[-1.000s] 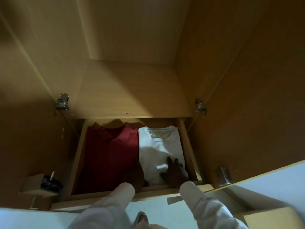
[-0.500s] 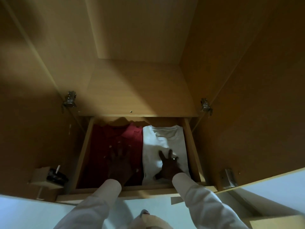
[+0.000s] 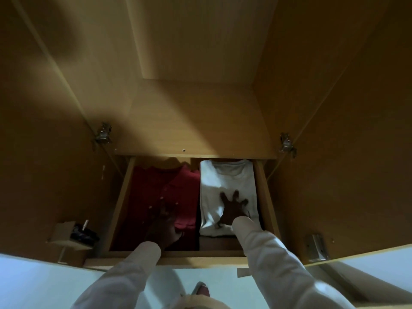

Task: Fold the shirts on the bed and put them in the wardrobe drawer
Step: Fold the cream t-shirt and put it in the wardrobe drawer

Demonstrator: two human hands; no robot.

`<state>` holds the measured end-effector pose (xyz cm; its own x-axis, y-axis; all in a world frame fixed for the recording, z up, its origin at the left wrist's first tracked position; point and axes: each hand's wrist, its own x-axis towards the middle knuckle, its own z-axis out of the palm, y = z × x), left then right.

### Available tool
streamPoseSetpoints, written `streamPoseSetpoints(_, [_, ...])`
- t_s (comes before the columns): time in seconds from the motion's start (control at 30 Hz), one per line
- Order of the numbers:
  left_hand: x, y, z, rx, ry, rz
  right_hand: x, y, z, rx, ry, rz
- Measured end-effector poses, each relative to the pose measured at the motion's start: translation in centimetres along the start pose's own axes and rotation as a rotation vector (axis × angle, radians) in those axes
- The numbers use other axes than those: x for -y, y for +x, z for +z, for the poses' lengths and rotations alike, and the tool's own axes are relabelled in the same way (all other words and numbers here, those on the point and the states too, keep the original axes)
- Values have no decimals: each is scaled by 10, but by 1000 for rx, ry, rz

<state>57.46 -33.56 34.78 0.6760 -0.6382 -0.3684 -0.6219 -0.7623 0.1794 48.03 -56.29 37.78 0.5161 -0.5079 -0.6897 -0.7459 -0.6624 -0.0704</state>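
Right hand (image 3: 233, 209): fingers spread wide, palm flat down on the folded white shirt (image 3: 225, 186), grasping nothing. Cream sleeve (image 3: 272, 257) runs back to the lower right of the frame.

Left hand (image 3: 163, 224): lying on the red shirt (image 3: 178, 190), fingers extended toward the top of the frame. It's in deep shadow, so can't tell if it pinches any fabric or just rests flat.

Both shirts are inside the open wardrobe drawer (image 3: 123, 204), lower centre of the frame. Red one fills the left half, white one the right half, side by side with their inner edges touching or nearly so. White shirt's collar points to the back of the drawer; a strip of bare drawer bottom shows between its near edge and the drawer front.

Above the drawer: wooden wardrobe shelf (image 3: 196, 121), open door panels either side, a metal hinge (image 3: 103, 136) at each shelf corner.

Lower left of the frame: small cardboard box (image 3: 64, 235) with dark items in it, contents unclear.
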Motion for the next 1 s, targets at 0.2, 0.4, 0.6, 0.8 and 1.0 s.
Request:
streamPoseSetpoints(0.2, [0,-9,-9,-16,-64,-11,1,5,-7,17,8,5])
streamPoseSetpoints(0.4, [28,-43,-18,-162,-191,60,22,-13,14,-239,24,-171])
streamPoseSetpoints(0.6, [46,-84,-21,-223,-388,-78,104,-32,66,-363,66,-839])
streamPoseSetpoints(0.8, [45,-103,-30,-243,-385,-93,133,13,109,-237,-101,-683])
streamPoseSetpoints(1.0, [49,-101,-25,-264,-372,-53,141,35,76,-234,-243,-669])
